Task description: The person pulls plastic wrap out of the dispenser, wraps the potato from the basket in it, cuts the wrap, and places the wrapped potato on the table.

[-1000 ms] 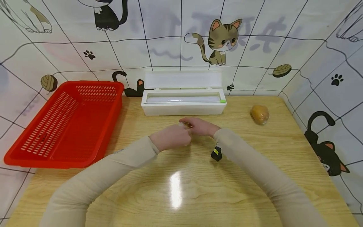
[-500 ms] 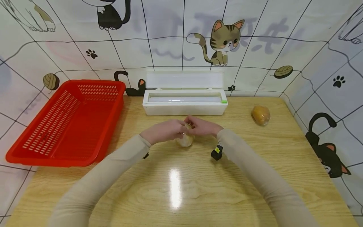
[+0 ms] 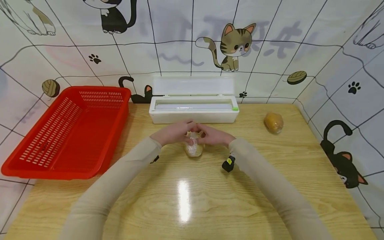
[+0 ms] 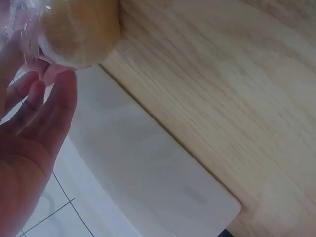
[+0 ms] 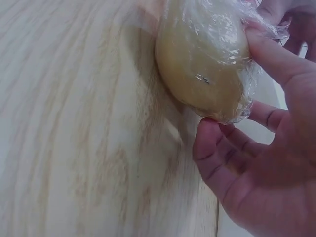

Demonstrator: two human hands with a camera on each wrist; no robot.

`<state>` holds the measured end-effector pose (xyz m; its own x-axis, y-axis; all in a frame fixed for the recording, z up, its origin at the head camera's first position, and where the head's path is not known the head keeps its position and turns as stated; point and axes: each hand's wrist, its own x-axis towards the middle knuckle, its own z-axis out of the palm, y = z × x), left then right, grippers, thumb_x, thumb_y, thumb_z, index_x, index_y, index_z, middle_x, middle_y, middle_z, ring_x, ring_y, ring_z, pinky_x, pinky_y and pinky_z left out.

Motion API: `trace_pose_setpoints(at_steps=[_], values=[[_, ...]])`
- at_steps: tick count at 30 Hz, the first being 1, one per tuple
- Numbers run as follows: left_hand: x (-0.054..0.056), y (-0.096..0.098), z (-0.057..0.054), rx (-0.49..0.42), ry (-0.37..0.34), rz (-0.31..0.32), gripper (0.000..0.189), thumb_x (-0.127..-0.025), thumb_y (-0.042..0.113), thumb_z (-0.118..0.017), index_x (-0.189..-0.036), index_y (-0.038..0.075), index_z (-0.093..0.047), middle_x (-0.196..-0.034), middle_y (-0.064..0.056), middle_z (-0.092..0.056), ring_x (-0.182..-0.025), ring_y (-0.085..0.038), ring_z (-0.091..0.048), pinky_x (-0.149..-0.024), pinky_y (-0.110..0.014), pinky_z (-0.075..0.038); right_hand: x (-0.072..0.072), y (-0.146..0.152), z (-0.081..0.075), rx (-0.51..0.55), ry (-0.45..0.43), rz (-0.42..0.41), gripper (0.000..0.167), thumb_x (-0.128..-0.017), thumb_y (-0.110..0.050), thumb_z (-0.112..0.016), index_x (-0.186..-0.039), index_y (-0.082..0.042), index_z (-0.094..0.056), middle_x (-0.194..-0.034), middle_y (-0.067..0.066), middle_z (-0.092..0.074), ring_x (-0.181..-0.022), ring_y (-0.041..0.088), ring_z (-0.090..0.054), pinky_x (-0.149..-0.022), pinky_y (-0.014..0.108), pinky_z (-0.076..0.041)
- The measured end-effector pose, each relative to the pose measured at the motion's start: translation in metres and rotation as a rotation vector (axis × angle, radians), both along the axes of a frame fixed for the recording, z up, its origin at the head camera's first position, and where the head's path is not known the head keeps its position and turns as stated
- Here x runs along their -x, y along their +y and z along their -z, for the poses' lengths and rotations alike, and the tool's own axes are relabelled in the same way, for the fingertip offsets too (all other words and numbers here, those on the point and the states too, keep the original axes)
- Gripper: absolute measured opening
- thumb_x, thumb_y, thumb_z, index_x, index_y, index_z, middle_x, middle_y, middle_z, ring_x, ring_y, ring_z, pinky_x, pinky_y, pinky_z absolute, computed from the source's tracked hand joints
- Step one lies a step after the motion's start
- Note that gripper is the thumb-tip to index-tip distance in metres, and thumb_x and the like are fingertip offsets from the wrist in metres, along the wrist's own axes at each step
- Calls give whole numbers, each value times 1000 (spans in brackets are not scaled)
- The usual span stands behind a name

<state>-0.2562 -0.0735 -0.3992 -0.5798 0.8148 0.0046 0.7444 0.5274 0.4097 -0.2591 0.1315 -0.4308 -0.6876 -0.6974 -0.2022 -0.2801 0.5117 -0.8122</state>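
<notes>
In front of the white box, a yellowish rounded item [image 3: 194, 150] wrapped in crinkled clear cling film sits between both hands. Its smooth skin shows through the film in the right wrist view; whether it is a fruit or a vegetable cannot be told. My left hand [image 3: 174, 132] holds it from the left and back, with thumb and fingers at the gathered film [image 4: 29, 29]. From the right, my right hand [image 3: 216, 136] grips it, the thumb [image 5: 269, 52] pressing the film and the other fingers curled against its underside. Both hands meet at the top of the wrap.
A white cling film dispenser [image 3: 193, 117], lid raised and green slider [image 3: 235, 108] at its right end, stands by the wall. A red plastic basket [image 3: 103, 146] is on the left. Another film-wrapped, orange-yellow rounded item [image 3: 274, 123] lies back right on the wooden table [image 3: 228, 200].
My left hand has moved back and up from in front of the wrapped item, which was mostly hidden and now shows below both hands. The right hand has stayed nearly in place.
</notes>
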Motion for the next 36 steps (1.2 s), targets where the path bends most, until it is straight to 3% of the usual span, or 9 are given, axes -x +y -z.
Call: trace_pose_setpoints(at_steps=[3, 9, 12, 17, 20, 26, 30, 36], values=[[5, 0, 3, -1, -46, -31, 45, -76, 23, -80, -106, 2, -54, -106, -7, -56, -98, -24, -59, -84, -29, -48, -1, 2, 3, 20, 26, -32, 50, -96, -19, -60, -140, -5, -40, -136, 15, -47, -122, 27, -45, -101, 43, -38], [12, 3, 4, 50, -155, -67, 45, -74, 29, -81, -102, 3, -57, -97, -6, -58, -91, -21, -55, -81, -30, -46, -4, 9, -3, -53, -146, 25, 58, -103, -45, -38, -148, -9, -34, -141, 12, -45, -114, 26, -53, -101, 46, -37], [16, 4, 4, 69, -171, -70, 44, -73, 29, -83, -98, 4, -57, -92, -5, -58, -86, -20, -53, -77, -30, -45, -5, 11, -9, -95, -156, 13, 65, -98, -47, -49, -148, -8, -34, -140, 12, -45, -113, 27, -53, -101, 46, -37], [21, 3, 3, 63, -196, -61, 40, -72, 28, -85, -92, 5, -58, -90, -5, -62, -83, -21, -56, -74, -29, -46, -3, 10, -11, -129, -77, -57, 74, -86, -37, -72, -145, -7, -38, -142, 11, -43, -118, 29, -48, -98, 44, -40], [22, -1, 5, 24, -227, -50, 38, -73, 26, -85, -92, 5, -59, -92, -5, -63, -85, -21, -58, -74, -28, -48, -2, 11, -7, -106, -89, -55, 72, -87, -32, -72, -145, -8, -38, -142, 12, -43, -118, 30, -48, -98, 44, -40], [24, -17, 15, -91, -385, -21, 37, -74, 11, -84, -102, 1, -62, -102, -7, -63, -100, -25, -61, -88, -32, -49, 0, 11, 0, -18, -148, -78, 69, -87, -24, -73, -145, -8, -39, -142, 12, -43, -118, 32, -50, -96, 45, -42], [25, -20, 19, -105, -380, 6, 41, -73, 9, -85, -105, 1, -61, -105, -7, -62, -104, -27, -59, -92, -37, -48, 2, 11, -2, -27, -163, -73, 71, -85, -26, -74, -145, -8, -40, -141, 10, -45, -118, 31, -51, -95, 44, -44], [28, -14, 23, -142, -395, 17, 39, -71, 6, -85, -100, 2, -59, -101, -6, -61, -101, -23, -59, -90, -32, -48, 6, 16, -5, -94, -178, -44, 72, -84, -33, -76, -145, -14, -44, -147, 5, -41, -124, 30, -48, -101, 45, -38]])
